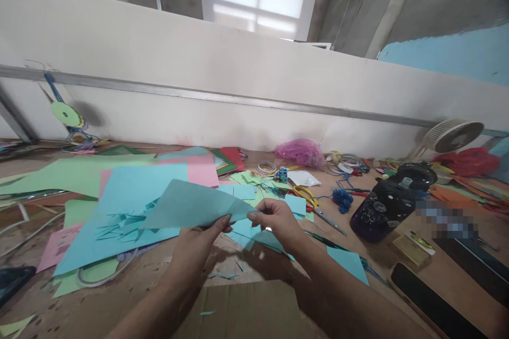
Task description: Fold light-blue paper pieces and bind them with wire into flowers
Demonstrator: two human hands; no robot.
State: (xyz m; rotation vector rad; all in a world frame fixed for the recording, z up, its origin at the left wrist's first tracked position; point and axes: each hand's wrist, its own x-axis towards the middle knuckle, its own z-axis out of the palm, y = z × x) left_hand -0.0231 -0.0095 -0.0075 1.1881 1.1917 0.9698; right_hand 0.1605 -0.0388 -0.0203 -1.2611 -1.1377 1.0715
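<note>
A sheet of light blue paper (191, 205), tapering to a point at its right end, is held up above the table between both hands. My left hand (204, 235) pinches its lower edge, thumb on the near face. At the narrow right end, my right hand (274, 218) grips the tip between thumb and fingers. Behind and to the left lies a larger blue sheet (155, 175) with a heap of thin blue paper strips (123, 226) on it. Smaller blue paper pieces (254, 235) are spread beneath my hands.
Yellow-handled scissors (326, 218) lie right of my right hand, near blue yarn (342, 199). A dark bottle (382, 206), a phone (433, 302) and a small fan (453, 135) occupy the right side. Brown cardboard (250, 310) lies in front; green paper (79, 172) is at left.
</note>
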